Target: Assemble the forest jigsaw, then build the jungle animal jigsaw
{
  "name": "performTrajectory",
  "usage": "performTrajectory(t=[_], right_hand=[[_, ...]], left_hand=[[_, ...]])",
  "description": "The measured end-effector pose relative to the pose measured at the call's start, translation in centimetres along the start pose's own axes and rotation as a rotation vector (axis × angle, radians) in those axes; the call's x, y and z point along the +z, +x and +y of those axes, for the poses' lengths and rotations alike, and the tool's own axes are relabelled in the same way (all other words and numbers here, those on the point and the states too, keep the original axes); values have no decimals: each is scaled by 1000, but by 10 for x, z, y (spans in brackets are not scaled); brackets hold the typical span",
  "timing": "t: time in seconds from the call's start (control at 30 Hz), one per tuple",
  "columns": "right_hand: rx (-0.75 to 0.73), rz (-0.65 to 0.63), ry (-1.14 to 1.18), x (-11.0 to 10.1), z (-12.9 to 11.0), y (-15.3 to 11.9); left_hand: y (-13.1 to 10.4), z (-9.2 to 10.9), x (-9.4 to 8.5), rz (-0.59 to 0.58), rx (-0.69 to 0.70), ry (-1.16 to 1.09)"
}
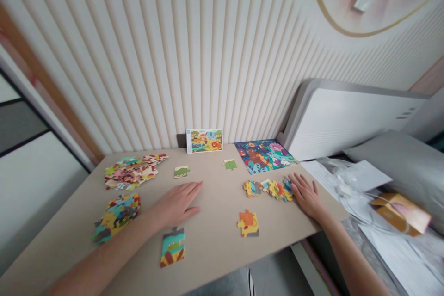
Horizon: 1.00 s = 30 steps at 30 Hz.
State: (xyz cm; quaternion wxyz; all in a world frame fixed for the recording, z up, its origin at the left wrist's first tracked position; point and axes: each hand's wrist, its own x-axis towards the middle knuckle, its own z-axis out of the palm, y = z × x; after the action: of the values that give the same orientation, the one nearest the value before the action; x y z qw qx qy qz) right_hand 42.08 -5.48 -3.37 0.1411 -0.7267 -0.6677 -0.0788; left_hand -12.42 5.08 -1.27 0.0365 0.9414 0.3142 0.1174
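Note:
My left hand (pixel 178 203) rests flat on the table, fingers stretched toward the middle, holding nothing. Just below it lies a joined block of jigsaw pieces (pixel 172 246) with a green animal on turquoise. My right hand (pixel 305 194) lies open at the right edge of a row of loose jigsaw pieces (pixel 276 189), its fingertips touching the end of the row. An orange and yellow jigsaw block (pixel 248 224) sits nearer the front edge. Two green pieces, a left one (pixel 181 172) and a right one (pixel 230 164), lie farther back, apart from each other.
A picture card (pixel 205 140) leans against the ribbed wall. Behind the row lies a dark blue finished picture (pixel 265 155). Two piles, one reddish (pixel 133 171) and one yellow-blue (pixel 120 215), stand left. An orange box (pixel 400 212) and papers lie right of the table (pixel 215 249).

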Motion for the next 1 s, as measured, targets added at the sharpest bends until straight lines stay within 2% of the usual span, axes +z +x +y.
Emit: performTrajectory(t=[0.1,0.23,0.33,0.47,0.57,0.67,0.77,1.0], right_hand=[[-124,108,-7,-10,-27,7],[-326,14,84,-30,-89,28],[-444,-102,139,-38,-144,54],[-533,-214,130,-31,-210,94],[-535,-217,85,-16,-240,112],[-504,-153,74,1,-246,114],[-521,-118,130,14,-236,107],[-554,-76,231,28,-222,102]], left_hand=[[-2,-9,-5,52,17,49],[-6,-16,-5,198,-38,108],[-12,-12,-8,234,-70,118],[-20,-3,-17,181,-73,116],[-23,-5,-20,192,-126,126],[-26,-15,-15,243,-216,128],[-29,-23,-8,250,-271,119],[-31,-22,-6,230,-298,70]])
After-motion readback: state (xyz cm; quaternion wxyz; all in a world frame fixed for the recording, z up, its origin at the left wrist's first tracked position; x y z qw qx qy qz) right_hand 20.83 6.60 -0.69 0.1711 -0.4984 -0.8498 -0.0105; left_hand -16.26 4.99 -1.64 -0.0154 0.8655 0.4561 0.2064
